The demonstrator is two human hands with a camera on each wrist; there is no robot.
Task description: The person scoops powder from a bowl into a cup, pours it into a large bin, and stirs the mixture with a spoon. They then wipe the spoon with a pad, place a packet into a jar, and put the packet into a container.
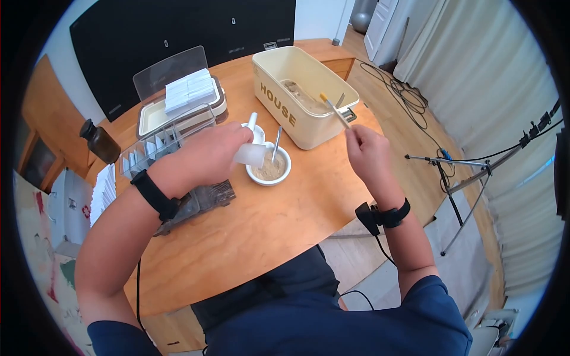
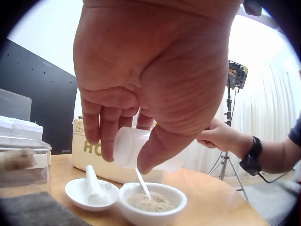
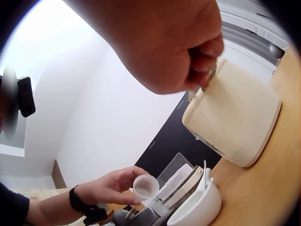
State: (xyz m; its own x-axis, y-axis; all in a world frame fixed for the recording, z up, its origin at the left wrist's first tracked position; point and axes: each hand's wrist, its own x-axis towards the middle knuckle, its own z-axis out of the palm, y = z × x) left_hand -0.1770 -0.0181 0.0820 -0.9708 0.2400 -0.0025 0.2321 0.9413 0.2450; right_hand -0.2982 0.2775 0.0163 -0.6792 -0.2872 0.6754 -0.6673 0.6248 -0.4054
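Note:
My left hand grips a small translucent plastic cup between thumb and fingers, tipped sideways beside and above a white bowl. Greyish-tan powder fills part of that bowl, and a thin spoon-like handle leans in it. Near the cream box's front right corner, my right hand pinches a slender, light stick-like tool with a yellow tip, slanting toward the box. Curled fingers hide its lower end. Beside the bowl, a white pestle rests in a shallow white dish.
The cream box marked HOUSE holds some sandy material. On the left stand a clear divided organizer, a lidded case with white paper packets, and a brown bottle. A tripod stands beyond the table's right edge.

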